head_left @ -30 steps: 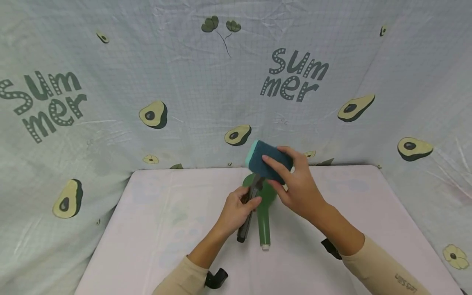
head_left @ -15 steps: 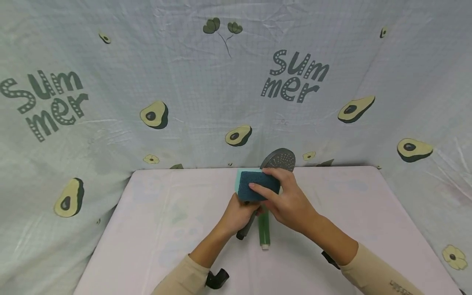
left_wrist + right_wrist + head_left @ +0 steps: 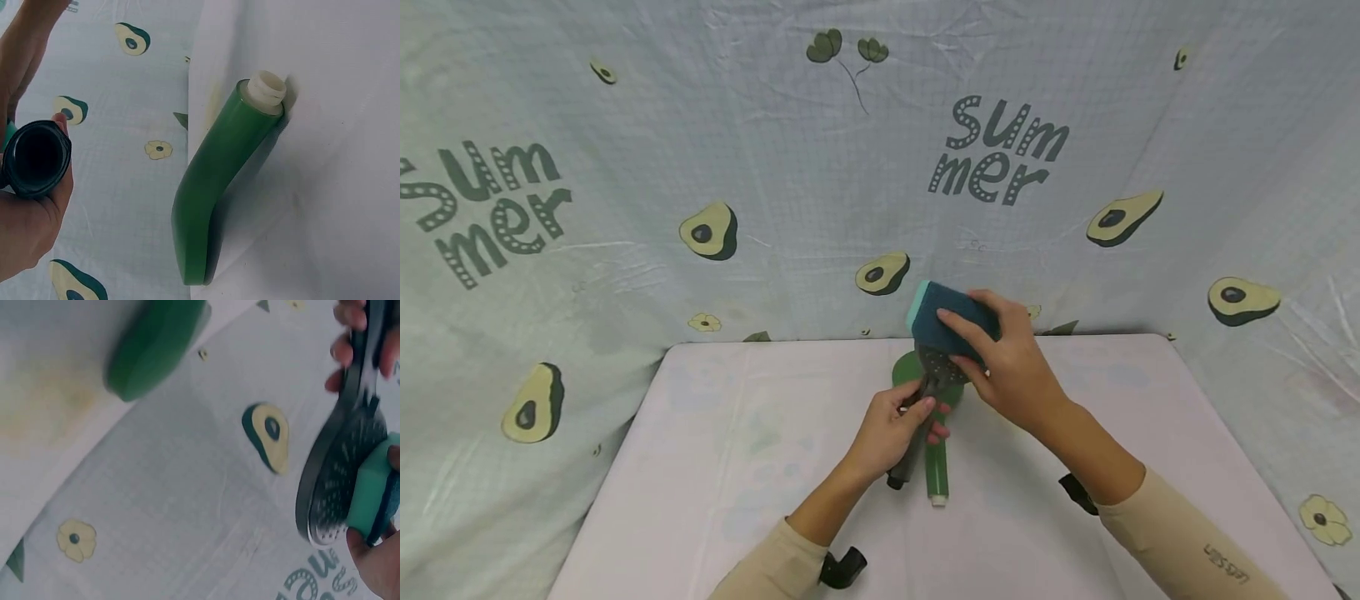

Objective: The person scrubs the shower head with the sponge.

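My left hand (image 3: 883, 433) grips a dark grey shower head (image 3: 938, 367) by its handle, near the neck. In the left wrist view the hollow end of that handle (image 3: 36, 159) faces the camera. My right hand (image 3: 1018, 379) pinches a sponge (image 3: 955, 321), dark blue on one side and mint green on the other. In the right wrist view the sponge's mint side (image 3: 369, 487) lies against the shower head's dotted spray face (image 3: 340, 475). A green shower head (image 3: 937, 471) with a white threaded end (image 3: 267, 87) lies on the table below both hands.
The table (image 3: 760, 433) has a pale pink-white cover. Behind it hangs a pale cloth (image 3: 805, 167) printed with avocados and lettering. Dark wrist-worn pieces sit at the left wrist (image 3: 844, 568) and the right wrist (image 3: 1077, 493).
The sponge went down and left over the left hand, exposing the shower head's face, then back up right onto the face. My left hand turned the shower head and now grips it near the neck.
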